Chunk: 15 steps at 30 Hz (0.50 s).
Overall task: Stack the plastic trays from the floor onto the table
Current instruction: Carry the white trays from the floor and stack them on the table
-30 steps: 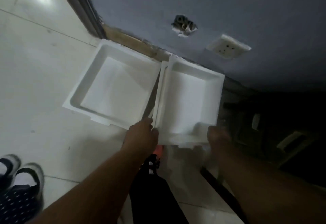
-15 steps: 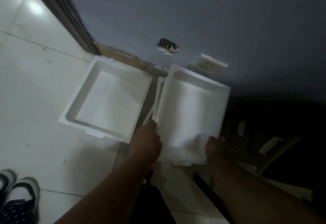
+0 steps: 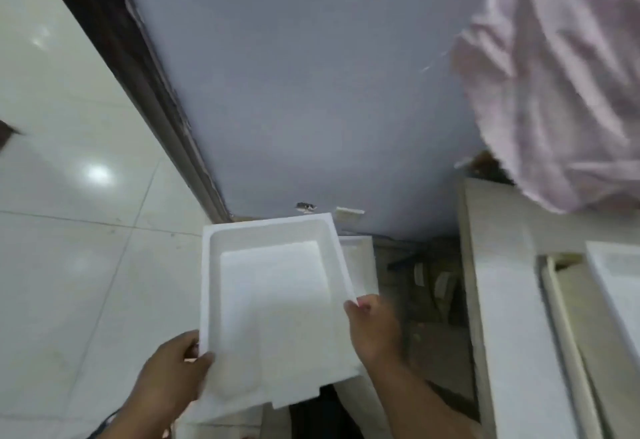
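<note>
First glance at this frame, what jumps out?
The white plastic tray at centre, gripped by the left hand on its near-left edge and the right hand on its right rim. Then the pale pink cloth hanging top right, above the table.

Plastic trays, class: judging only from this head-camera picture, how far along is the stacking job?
Done: one white tray seems to lie already on the table at the right edge. In hand: the left hand and right hand grip a lifted tray by its side rims. Left: setting it on the table, and fetching another tray partly hidden behind it.
</note>
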Each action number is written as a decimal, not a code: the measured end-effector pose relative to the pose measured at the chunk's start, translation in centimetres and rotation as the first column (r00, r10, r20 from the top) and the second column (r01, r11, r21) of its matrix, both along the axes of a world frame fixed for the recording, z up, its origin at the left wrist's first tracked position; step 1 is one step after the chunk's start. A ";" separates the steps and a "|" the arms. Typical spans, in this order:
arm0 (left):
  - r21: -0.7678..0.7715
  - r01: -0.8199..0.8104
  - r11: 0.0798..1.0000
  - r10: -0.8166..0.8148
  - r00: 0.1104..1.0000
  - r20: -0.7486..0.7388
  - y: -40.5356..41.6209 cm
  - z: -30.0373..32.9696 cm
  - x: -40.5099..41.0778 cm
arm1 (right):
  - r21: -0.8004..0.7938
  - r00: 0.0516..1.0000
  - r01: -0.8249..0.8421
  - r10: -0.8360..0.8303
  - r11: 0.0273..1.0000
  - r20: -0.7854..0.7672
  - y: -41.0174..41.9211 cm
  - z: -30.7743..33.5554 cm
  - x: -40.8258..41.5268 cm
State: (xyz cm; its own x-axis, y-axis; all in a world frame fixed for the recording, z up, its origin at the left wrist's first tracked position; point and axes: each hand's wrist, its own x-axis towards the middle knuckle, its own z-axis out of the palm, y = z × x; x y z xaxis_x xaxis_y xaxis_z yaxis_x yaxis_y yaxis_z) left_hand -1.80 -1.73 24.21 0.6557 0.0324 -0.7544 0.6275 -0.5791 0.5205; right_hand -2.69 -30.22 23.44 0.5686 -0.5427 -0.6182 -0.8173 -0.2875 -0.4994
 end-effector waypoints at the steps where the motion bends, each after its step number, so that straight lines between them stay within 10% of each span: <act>1: -0.030 -0.013 0.999 0.013 1.000 0.011 1.2 3.0 -0.7 | 0.012 0.998 -0.039 0.038 0.999 0.045 0.9 3.1 -0.8; 15: -0.274 0.255 0.927 -0.211 0.961 0.180 -10.4 30.1 -9.0 | -0.138 0.917 0.188 -0.124 0.972 0.379 -10.8 29.9 -19.2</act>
